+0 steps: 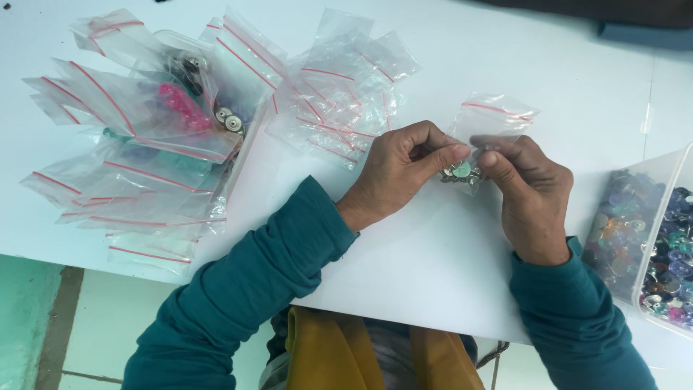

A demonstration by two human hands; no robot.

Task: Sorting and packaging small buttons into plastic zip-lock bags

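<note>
Small bag (482,126) of buttons: pinched by left hand (401,170) and right hand (530,195) (seal half-open); contents may spill onto surface (433,267).

Bare white desk (447,267) lies open below and between the two hands, and across the upper right. To the left, a loose heap of clear zip bags with red seal stripes (339,94) and a bigger pile over a clear tub (144,144) block passage. At the right edge stands a clear plastic box of coloured buttons (642,238).
</note>
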